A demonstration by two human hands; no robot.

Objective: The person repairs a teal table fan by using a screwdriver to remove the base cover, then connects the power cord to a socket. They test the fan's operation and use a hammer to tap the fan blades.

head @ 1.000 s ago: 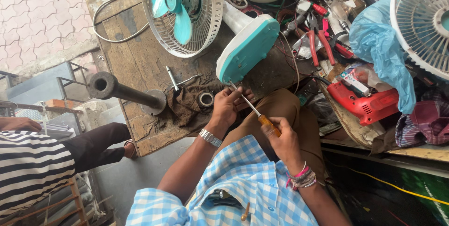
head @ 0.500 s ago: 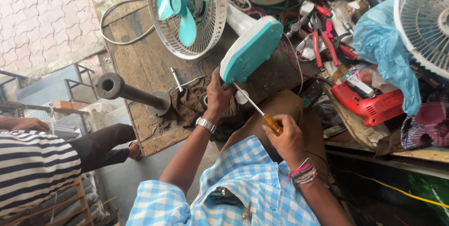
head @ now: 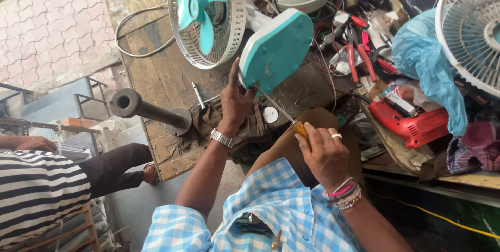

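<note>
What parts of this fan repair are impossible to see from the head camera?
- Screwdriver tip: too small to tell whether it sits in a screw on the fan base.
- Screwdriver handle: mostly covered by the right hand.
- Left hand fingertips: hidden behind the base's edge.
- White fan: cut off by the right edge.

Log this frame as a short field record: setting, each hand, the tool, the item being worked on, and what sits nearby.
setting: cluttered wooden workbench, seen from above
left hand: braces the edge of the fan base
right hand: grips the screwdriver handle
tool: screwdriver, tip at the base's underside
item: teal table fan base, tilted up, grille beside it
nearby: red power drill, blue plastic bag, metal pipe stand
other person: striped sleeve at left
</note>
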